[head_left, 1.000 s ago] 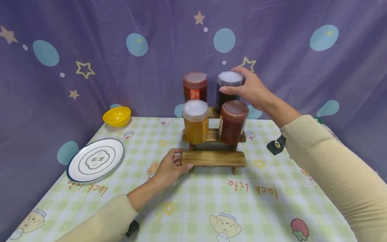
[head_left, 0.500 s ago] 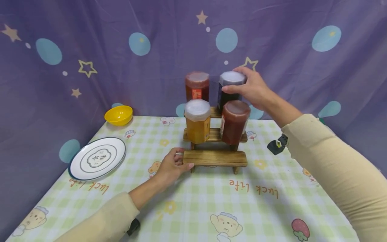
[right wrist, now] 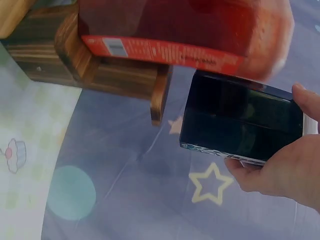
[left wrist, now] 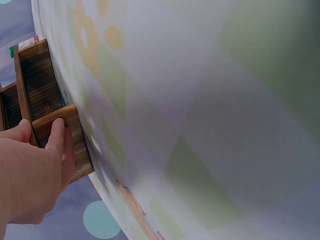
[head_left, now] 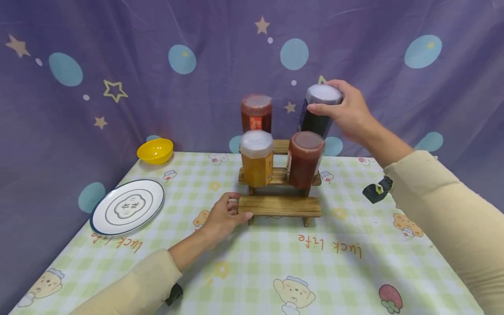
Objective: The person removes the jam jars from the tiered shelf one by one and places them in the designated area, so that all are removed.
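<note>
My right hand (head_left: pixel 349 113) curls round the dark faceted jar (head_left: pixel 315 125), tilted, just off the wooden rack (head_left: pixel 279 206)'s top right; my left hand (head_left: pixel 218 219) pinches the rack's bottom step. One jar seems unshelved; the amber jar (head_left: pixel 257 169) and two red jars (head_left: pixel 305 165) stand on it.

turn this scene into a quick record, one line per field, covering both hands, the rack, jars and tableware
right hand: grips a dark faceted jar with a pale lid, held off the rack
left hand: grips the left end of the lowest step of a brown wooden three-step rack
jars in view: four
middle step: amber jar with a white lid left, reddish-brown jar right
top step: dark red jar with a red label, left
tableware: round white dark-rimmed plate, yellow bowl behind it
</note>
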### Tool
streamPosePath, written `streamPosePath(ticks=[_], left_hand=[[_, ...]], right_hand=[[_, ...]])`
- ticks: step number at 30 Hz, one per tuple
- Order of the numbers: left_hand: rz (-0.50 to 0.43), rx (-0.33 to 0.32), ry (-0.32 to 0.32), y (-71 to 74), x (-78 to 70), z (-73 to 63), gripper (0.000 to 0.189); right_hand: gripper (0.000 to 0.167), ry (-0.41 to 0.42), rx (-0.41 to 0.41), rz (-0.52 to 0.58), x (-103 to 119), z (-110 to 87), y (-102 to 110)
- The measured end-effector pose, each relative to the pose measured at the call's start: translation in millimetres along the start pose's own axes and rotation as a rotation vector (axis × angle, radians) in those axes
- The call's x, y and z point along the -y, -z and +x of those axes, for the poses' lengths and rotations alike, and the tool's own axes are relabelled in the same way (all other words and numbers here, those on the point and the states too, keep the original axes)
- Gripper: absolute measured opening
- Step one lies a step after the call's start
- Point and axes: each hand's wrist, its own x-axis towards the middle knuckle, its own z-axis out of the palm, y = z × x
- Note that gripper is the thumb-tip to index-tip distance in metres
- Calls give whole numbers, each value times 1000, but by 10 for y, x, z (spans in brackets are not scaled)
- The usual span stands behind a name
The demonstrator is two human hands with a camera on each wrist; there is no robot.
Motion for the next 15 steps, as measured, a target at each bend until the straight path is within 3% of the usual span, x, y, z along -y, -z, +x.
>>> streamPosePath(ticks=[7, 15], left_hand=[[-16, 11, -9, 3, -30, -20, 59], [-12, 13, 0, 2, -15, -5, 60]], right_hand=[[77, -8, -37, 8, -49, -65, 218], [80, -37, -64, -98, -209, -262, 434]])
